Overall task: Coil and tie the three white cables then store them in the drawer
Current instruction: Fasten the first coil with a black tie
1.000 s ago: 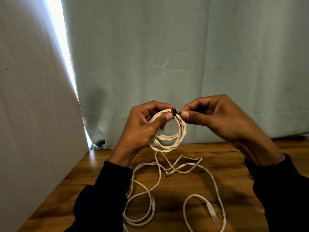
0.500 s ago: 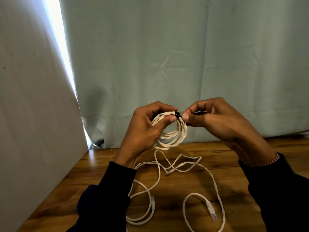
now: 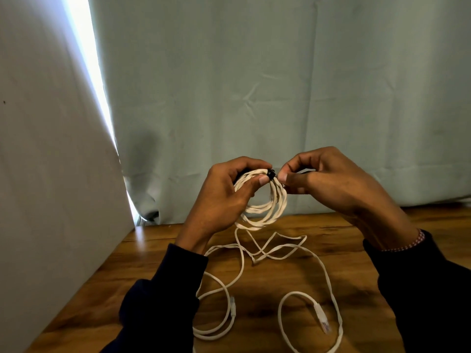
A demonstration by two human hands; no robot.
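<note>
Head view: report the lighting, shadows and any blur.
Head view: a blown-out strip of daylight glares through the gap between wall and curtain; the rest is dim, and the dark sleeves lose detail. It glints on the table, and a soft shadow falls on the curtain beside the gap. The hands, coiled cable and loose cables are fairly sharp; the black tie is too small to resolve.

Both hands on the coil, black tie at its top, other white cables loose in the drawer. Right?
Not quite. In the head view the loose cables lie on the wooden table, no drawer in sight. Left hand and right hand hold the coil, black tie on top.
</note>
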